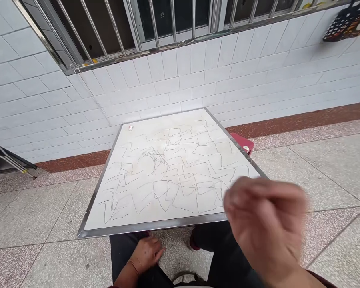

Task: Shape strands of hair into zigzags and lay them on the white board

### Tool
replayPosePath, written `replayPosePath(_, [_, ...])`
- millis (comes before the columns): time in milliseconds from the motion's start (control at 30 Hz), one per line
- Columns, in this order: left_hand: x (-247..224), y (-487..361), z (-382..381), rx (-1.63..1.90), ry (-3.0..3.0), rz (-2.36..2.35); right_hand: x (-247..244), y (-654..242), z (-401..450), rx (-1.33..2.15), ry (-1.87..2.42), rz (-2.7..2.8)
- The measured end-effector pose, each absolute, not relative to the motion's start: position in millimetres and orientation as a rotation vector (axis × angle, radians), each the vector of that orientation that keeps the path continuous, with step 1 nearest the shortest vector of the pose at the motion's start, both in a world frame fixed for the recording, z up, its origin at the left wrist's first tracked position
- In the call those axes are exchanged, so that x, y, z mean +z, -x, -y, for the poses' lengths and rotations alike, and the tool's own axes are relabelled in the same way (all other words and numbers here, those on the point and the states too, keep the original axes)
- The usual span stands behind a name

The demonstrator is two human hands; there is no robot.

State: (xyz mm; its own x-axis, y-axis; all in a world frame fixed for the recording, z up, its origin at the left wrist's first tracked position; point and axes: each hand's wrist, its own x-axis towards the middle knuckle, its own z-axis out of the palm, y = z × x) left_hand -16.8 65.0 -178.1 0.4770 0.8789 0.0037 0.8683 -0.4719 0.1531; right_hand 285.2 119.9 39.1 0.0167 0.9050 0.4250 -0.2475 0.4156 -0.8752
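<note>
My right hand [267, 220], raised close to the camera over the table's near right corner, is blurred by motion. Its fingers are bent together in a pinch, and I cannot make out what, if anything, is between them. My left hand [147, 252] rests on my left thigh below the table's near edge, fingers curled in with nothing visible in them. Before me stands a white square table [141, 196] with a metal rim, its top covered in thin dark zigzag pen lines and a dense scribble [156, 158]. A small white-and-red object [131, 128] lies near the far left corner.
A white tiled wall [168, 88] with a barred window [168, 24] stands behind the table. Part of a red stool [243, 142] shows past the right edge. A dotted bag [348, 22] hangs at upper right. Folded metal legs [12, 162] stand at left.
</note>
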Motion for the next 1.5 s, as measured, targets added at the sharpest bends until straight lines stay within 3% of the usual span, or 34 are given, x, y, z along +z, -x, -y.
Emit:
replayPosePath(200, [-143.5, -25.8, -67.4, 0.467, -2.662, -1.355, -6.2, -226.6, -213.2, 1.246, 1.078, 1.418])
replayPosePath(333, [-117.4, -4.0, -94.4, 1.05, -2.41, -1.519, -56.4, -190.6, -244.2, 1.282, 1.221, 1.582])
replayPosePath(433, [-115.4, 17.9, -107.6, 1.275, -2.25, -1.633, -75.1, -160.1, -265.0, 1.246, 1.295, 1.693])
replayPosePath(933, [-151.5, 46.6, -107.4, 1.335, -2.128, -1.482, -95.1, -94.8, -377.3, 0.91, 1.916, 1.768])
replayPosePath(1233, [-162.1, 46.9, -109.7, 1.343, -2.089, -1.456, -98.7, -78.1, -412.2, 1.055, 2.071, 1.69])
replayPosePath(1500, [-150.0, 47.6, -110.0, 1.336, -2.144, -1.465, -87.3, -89.1, -404.2, 1.222, 1.88, 1.449])
